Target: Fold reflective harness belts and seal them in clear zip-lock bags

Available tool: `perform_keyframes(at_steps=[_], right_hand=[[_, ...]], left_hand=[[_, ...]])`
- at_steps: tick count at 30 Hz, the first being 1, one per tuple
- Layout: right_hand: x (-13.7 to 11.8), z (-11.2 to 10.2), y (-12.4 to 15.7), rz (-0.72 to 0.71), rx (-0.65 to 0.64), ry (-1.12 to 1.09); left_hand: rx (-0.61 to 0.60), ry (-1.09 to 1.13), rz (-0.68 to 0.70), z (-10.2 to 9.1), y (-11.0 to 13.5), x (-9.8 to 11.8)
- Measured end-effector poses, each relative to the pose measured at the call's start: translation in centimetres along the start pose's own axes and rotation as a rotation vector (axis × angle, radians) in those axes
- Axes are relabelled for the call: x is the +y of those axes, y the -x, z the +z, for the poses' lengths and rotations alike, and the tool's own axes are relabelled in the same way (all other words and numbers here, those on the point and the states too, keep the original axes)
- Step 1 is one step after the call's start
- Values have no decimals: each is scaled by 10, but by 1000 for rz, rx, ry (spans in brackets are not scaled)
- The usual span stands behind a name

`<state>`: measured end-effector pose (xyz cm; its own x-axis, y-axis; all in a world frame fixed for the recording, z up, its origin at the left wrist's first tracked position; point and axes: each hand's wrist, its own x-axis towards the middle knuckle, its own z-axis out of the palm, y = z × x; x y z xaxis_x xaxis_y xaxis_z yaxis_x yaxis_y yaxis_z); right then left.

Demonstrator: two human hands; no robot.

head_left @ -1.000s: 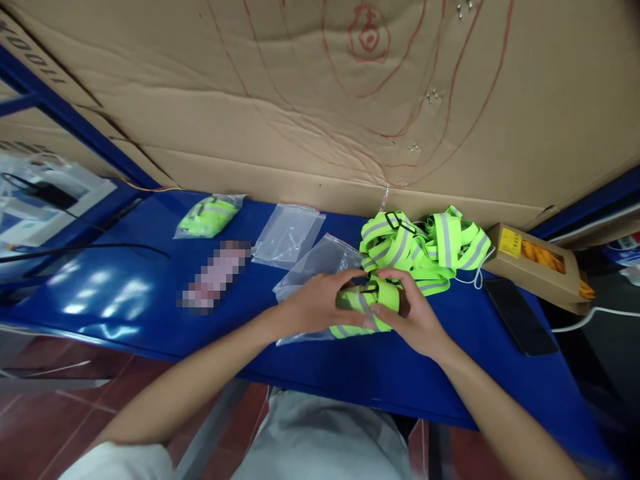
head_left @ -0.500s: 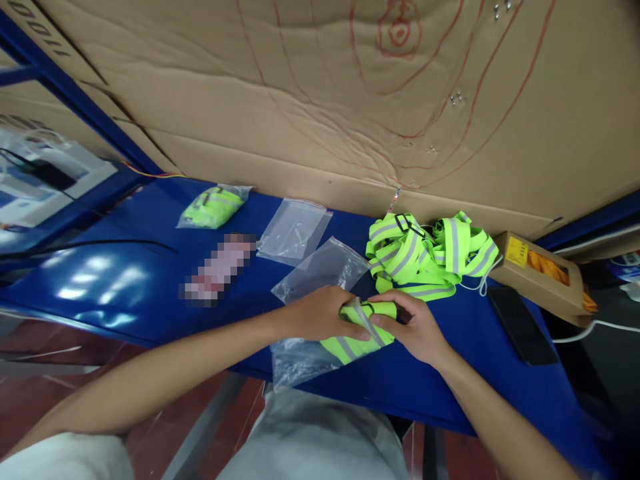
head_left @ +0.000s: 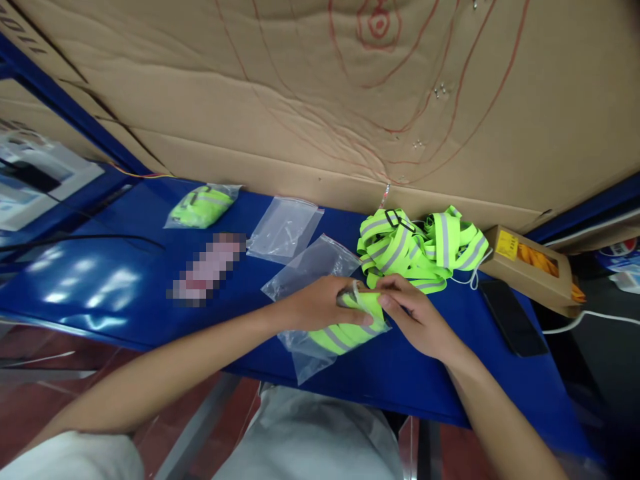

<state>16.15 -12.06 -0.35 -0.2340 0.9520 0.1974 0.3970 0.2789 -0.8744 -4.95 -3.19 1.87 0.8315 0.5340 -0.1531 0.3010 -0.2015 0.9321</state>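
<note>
My left hand [head_left: 317, 303] is closed around a folded neon-yellow reflective strap [head_left: 336, 339] with grey stripes, partly inside a transparent zip bag [head_left: 313, 368]. The fingers of my right hand [head_left: 420, 319] pinch at the bag's right end, where the strap's edge shows. What exactly lies between those fingertips, bag film or strap, is hard to see. Behind my hands lies a flat transparent bag [head_left: 315, 263]. Farther back is a second flat zip bag [head_left: 286, 230]. A loose heap of reflective straps [head_left: 420, 252] with black buckles sits beyond my right hand.
On the blue table [head_left: 150, 320], a bagged strap [head_left: 203, 205] lies at the back left, near a blurred-out pinkish item [head_left: 207, 270]. At right are a black phone [head_left: 513, 320], a cardboard box [head_left: 533, 270] with orange contents and a white cable. A cardboard panel [head_left: 280, 127] stands behind.
The folded strap now sits deeper in the bag, whose film covers its right end. My right hand has shifted from the strap's roll to the bag's edge. The view has moved slightly.
</note>
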Motion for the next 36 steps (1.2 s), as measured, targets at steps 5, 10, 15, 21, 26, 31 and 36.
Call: perform_keyframes(at_steps=[5, 10, 15, 21, 26, 31, 36], right_hand=[[6, 6, 2, 135, -206, -227], [12, -1, 4, 173, -83, -363], [10, -2, -1, -33, 118, 31], [20, 6, -6, 107, 84, -186], [25, 1, -7, 177, -28, -184], [21, 5, -9, 177, -32, -113], [18, 5, -5, 240, -25, -34]], left_hand=[[-98, -80, -20, 8, -11, 10], [-91, 274, -69, -2, -17, -11], [273, 485, -123, -16, -15, -33], [103, 468, -99, -28, -13, -38], [25, 587, -104, -30, -8, -43], [12, 677, -159, -24, -7, -48], [91, 677, -224, -19, -7, -49]])
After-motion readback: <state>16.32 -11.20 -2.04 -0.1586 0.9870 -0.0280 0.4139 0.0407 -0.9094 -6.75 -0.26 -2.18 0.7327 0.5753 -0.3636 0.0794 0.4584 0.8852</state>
